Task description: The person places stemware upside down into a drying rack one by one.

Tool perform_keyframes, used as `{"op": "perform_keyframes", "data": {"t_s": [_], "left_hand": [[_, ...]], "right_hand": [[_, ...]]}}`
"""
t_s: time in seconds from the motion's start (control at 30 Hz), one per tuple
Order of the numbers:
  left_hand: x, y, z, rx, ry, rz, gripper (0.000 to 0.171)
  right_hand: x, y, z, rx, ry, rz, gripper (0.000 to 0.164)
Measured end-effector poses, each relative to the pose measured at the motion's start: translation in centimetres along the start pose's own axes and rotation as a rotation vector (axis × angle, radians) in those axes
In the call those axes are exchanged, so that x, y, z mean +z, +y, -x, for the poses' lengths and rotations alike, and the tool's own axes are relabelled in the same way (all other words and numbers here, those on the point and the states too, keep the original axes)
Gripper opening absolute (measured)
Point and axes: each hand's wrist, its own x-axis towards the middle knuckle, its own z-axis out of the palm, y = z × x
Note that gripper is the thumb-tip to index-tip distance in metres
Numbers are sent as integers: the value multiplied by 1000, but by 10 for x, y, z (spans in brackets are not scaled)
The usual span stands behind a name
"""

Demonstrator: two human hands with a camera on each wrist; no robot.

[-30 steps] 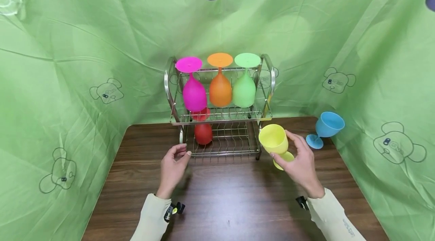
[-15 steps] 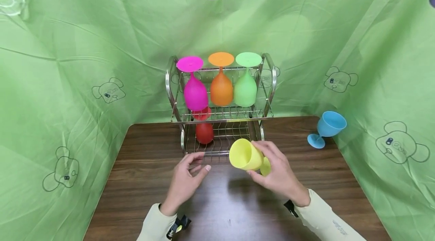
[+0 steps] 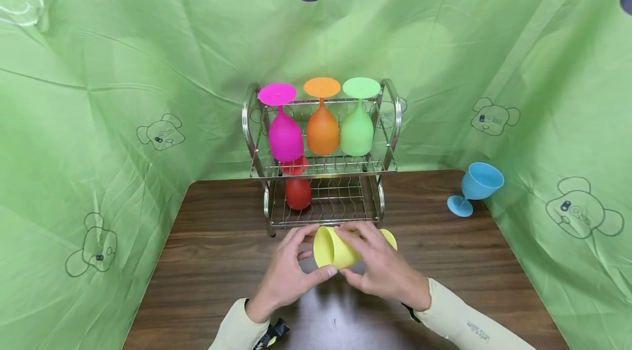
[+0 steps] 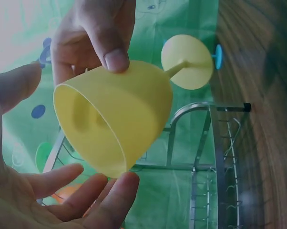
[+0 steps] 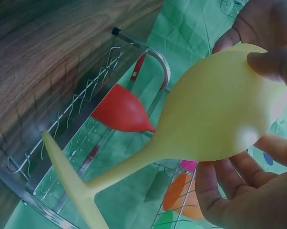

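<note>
A yellow plastic goblet [image 3: 345,251] lies tilted sideways above the table, its mouth toward my left hand [image 3: 291,273]. My right hand [image 3: 382,267] grips the bowl between thumb and fingers, also seen in the right wrist view, where the stem and foot of the yellow goblet [image 5: 215,109] point lower left. In the left wrist view, the left hand [image 4: 62,195] is spread around the rim of the yellow goblet [image 4: 119,114]; its fingertips are at the lower rim and its thumb stands apart from the bowl.
Behind the hands stands a two-tier metal dish rack [image 3: 323,224]. Upside-down magenta [image 3: 286,139], orange [image 3: 323,130] and light green goblets [image 3: 357,133] fill its upper tier; a red goblet [image 3: 298,193] sits on the lower. A blue goblet [image 3: 481,181] stands far right on the wooden table [image 3: 212,218].
My right hand has brought the yellow goblet left and toward me, tipping it from near upright onto its side. My left hand has come right and forward to its rim.
</note>
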Motion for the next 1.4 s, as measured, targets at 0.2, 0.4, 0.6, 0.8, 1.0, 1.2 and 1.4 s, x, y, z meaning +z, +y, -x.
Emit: {"op": "perform_keyframes", "data": {"t_s": [0.2, 0.4, 0.6, 0.8, 1.0, 1.2, 1.4], "left_hand": [[3, -4, -1, 1, 9, -1, 81], [4, -6, -2, -19, -5, 5, 73], [5, -6, -3, -14, 13, 21, 70], [6, -10, -5, -3, 35, 31, 67], [5, -15, -6, -5, 69, 64, 67], [4, -16, -6, -6, 94, 81, 67], [4, -15, -8, -2, 117, 85, 68]], "right_hand": [[4, -2, -1, -75, -21, 65, 85], [4, -4, -1, -83, -37, 88, 87], [5, -4, -1, -69, -39, 91, 87], [3, -2, 1, -31, -21, 32, 84], [0, -2, 7, 94, 53, -103, 79], [9, -7, 20, 302, 237, -308, 67], [21, -17, 27, 511, 419, -625, 57]]}}
